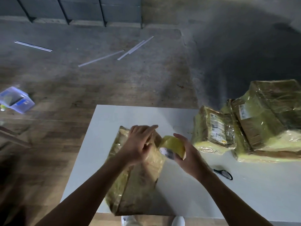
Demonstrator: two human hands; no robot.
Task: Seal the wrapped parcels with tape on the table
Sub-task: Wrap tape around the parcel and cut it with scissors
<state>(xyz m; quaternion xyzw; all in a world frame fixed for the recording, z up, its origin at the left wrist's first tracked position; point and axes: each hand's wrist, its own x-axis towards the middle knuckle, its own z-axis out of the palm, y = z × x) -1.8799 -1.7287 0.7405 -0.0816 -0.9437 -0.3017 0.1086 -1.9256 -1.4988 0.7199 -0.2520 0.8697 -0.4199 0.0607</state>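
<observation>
My left hand (140, 142) lay with fingers nearly straight, pressing on the far end of the parcel (138, 185), which rested on the white table (244, 201) at its near edge. My right hand (187, 154) curled round the tape roll (174, 145) just beside it, a short strip seemingly drawn between them. Risk, as I judged it: a slanted pull could wrinkle the strip, and slack left-hand pressure could let its stuck end lift.

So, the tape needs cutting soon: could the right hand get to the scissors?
Probably yes, but the right hand grips the tape roll; the scissors lie uncovered beside that forearm.
</observation>
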